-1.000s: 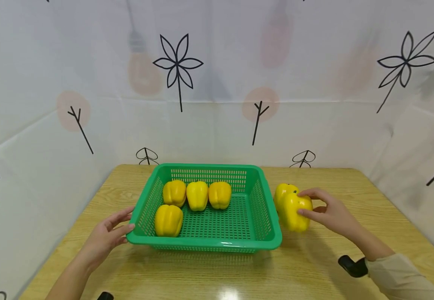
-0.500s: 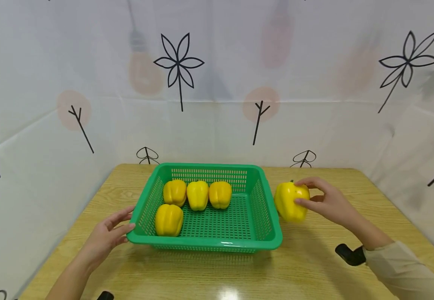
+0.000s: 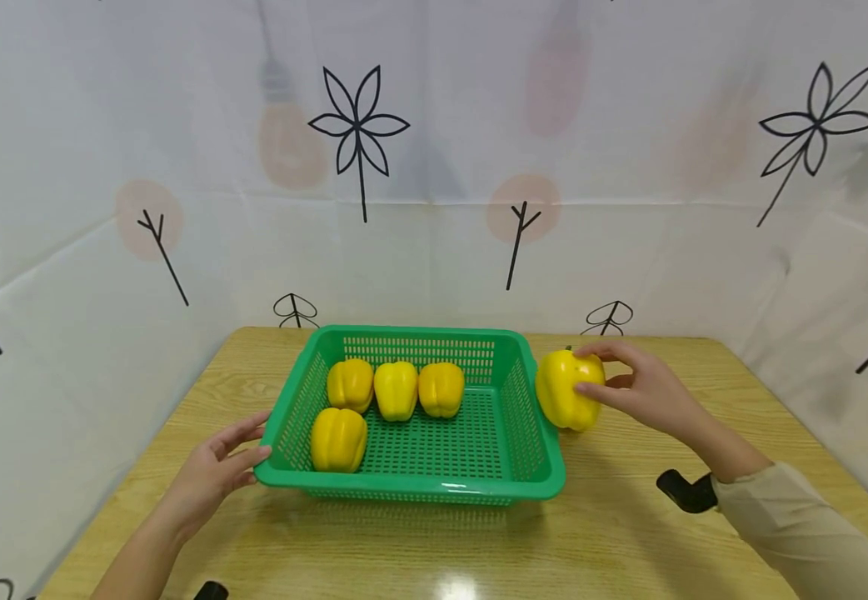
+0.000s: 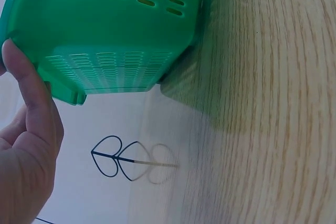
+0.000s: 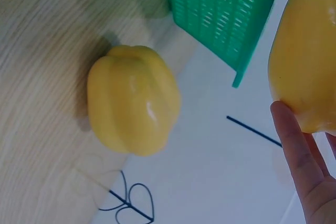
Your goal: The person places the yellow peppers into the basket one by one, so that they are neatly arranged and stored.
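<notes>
My right hand [image 3: 647,393] pinches a yellow bell pepper [image 3: 563,392] by its side, held up just outside the right rim of the green plastic basket [image 3: 411,483]. The right wrist view shows this pepper [image 5: 310,51] at the edge, with a finger against it. A second yellow pepper [image 5: 134,100] stands on the table below; in the head view the held one hides it. My left hand [image 3: 212,471] holds the basket's left rim near its front corner. In the left wrist view, a finger of the left hand [image 4: 34,145] reaches under that rim.
Several yellow peppers sit in the basket's left and back part, one of them a front-left pepper [image 3: 338,440]. The basket's right part shows bare mesh floor [image 3: 471,442]. A wooden table [image 3: 374,554] bears everything, with a patterned cloth [image 3: 434,267] behind it.
My right hand has raised the pepper and brought it leftward to the basket's right rim. The table pepper, seen behind it earlier, is now covered. My left hand stays on the basket.
</notes>
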Demonstrator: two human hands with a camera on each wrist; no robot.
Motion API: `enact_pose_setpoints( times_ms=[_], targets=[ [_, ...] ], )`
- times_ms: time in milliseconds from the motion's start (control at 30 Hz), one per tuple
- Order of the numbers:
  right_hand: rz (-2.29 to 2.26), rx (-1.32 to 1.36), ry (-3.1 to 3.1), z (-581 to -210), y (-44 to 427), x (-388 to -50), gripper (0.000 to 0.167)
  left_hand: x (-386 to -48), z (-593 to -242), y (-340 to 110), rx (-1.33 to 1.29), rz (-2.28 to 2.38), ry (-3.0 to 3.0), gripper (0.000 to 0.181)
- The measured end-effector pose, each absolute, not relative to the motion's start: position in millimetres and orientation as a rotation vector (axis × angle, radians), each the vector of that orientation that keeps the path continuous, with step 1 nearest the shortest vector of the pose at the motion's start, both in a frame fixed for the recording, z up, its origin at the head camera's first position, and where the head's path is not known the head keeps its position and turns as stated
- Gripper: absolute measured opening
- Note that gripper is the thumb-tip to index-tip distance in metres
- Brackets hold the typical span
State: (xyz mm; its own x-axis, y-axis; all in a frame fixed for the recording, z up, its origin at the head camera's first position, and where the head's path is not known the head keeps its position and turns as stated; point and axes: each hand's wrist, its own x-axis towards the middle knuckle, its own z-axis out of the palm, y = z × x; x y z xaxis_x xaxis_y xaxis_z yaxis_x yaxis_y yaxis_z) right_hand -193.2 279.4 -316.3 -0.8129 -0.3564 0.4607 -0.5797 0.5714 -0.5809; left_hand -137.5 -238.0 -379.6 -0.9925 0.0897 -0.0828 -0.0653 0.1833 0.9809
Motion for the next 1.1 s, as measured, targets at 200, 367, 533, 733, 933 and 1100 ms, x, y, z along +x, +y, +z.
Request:
enact_pose_setpoints(
  times_ms=[200, 367, 533, 733, 933, 1100],
  targets=[
    [1.115, 0.818, -2.512, -309.4, 272.3, -195.6, 0.035, -137.5, -379.7, -237.8, 0.022, 1.94, 2.32, 0.062],
    [1.131, 0.865, -2.491, -306.6, 265.6, -199.1, 0.034, -137.7, -381.2, -238.4, 0.024, 1.954, 2.31, 0.062],
    [1.136, 0.9, -2.483, -305.9, 259.2, -203.1, 0.034, -138.2, -382.2, -239.2, 0.043, 1.954, 2.31, 0.062],
    [1.157, 0.924, -2.471, -302.6, 249.0, -206.5, 0.034, -138.4, -382.1, -238.8, 0.047, 1.952, 2.322, 0.062],
    [1.185, 0.942, -2.477, -301.6, 237.1, -209.3, 0.035, -138.5, -381.9, -239.1, 0.047, 1.953, 2.308, 0.062],
    [1.192, 0.967, -2.478, -299.0, 227.2, -211.3, 0.035, -138.5, -381.7, -239.2, 0.047, 1.945, 2.31, 0.062]
  ],
)
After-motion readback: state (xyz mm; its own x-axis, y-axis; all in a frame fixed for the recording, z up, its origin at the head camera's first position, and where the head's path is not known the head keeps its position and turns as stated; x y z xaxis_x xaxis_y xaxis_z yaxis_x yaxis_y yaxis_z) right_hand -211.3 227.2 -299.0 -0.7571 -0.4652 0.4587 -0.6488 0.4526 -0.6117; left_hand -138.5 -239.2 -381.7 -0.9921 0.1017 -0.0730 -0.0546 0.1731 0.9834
